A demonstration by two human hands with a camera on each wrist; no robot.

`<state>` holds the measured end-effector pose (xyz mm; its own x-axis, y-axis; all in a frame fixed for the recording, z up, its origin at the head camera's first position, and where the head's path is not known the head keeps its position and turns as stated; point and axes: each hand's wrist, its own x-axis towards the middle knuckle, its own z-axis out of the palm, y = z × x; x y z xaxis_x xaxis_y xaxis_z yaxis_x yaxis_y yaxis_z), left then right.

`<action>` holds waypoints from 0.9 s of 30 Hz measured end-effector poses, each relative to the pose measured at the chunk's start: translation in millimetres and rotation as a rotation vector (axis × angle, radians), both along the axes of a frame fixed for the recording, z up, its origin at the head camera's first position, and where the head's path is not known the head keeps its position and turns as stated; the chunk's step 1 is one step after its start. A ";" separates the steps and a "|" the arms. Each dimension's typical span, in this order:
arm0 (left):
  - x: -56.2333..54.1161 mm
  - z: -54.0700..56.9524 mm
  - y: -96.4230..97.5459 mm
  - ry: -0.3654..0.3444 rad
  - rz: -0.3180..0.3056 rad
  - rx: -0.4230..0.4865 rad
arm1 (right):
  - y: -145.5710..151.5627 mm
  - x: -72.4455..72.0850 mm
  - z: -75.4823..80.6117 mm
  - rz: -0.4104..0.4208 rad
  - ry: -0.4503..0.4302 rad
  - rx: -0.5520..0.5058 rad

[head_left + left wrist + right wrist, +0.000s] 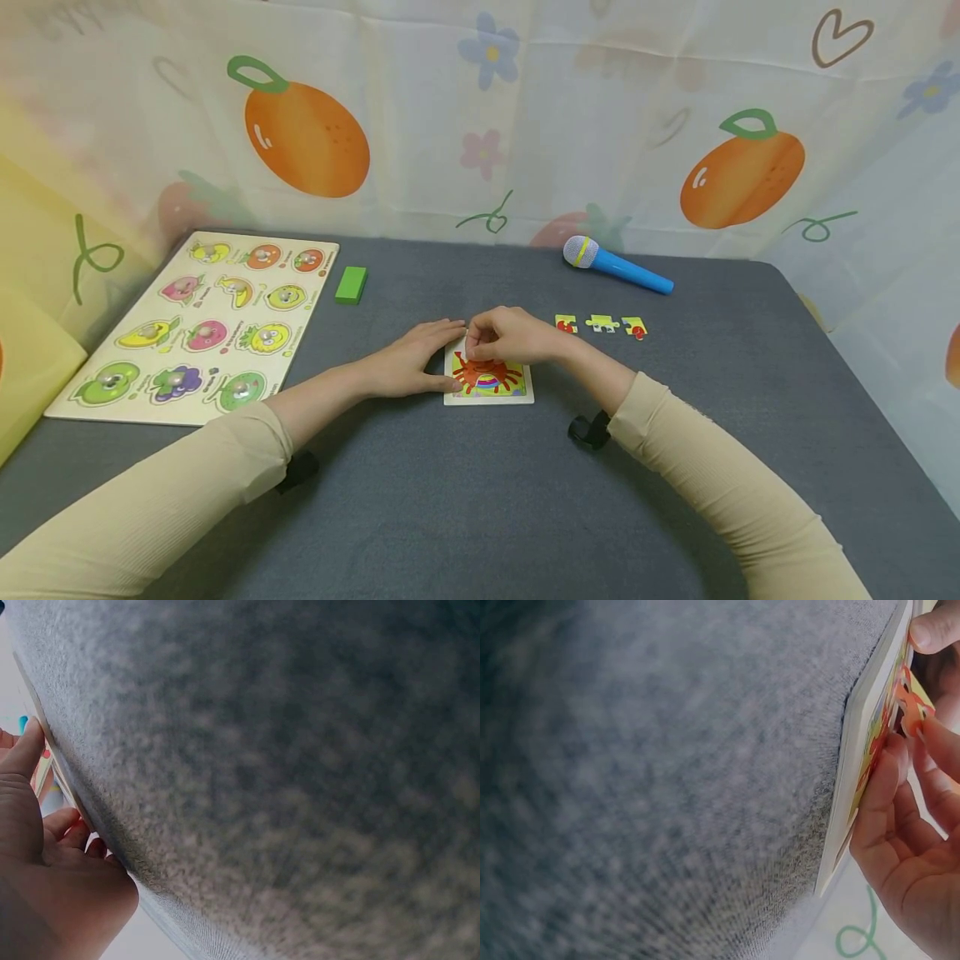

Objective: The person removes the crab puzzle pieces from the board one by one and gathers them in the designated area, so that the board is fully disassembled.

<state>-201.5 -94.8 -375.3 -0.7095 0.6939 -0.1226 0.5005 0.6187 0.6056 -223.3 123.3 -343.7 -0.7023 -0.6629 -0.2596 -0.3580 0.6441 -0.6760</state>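
Observation:
A small square jigsaw puzzle [491, 402] with a red crab picture and a pale border lies on the dark table. My left hand [408, 360] rests along its left side, thumb at the lower left edge and outstretched fingers by the upper left corner. Over the puzzle's upper part, my right hand [513, 335] pinches an orange-and-yellow puzzle piece [911, 707], tilted up from the board in the right wrist view. Its other fingertips are right at the picture. The right hand covers much of the puzzle's top in the head view.
Three loose puzzle pieces [602, 323] lie in a row right of the puzzle. Behind them is a blue toy microphone [618, 265]. At the left lie a green block [351, 285] and a large fruit peg board [176, 308]. A fruit-print curtain [420, 125] hangs behind the table.

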 end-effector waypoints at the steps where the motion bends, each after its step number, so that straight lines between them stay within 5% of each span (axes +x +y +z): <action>1: -0.1 0.0 0.0 0.000 0.000 0.000 | 0.3 0.0 0.0 0.003 -0.002 -0.004; 27: -0.6 -0.4 0.4 0.000 0.000 -0.006 | 2.1 -3.2 -0.5 0.015 -0.031 0.018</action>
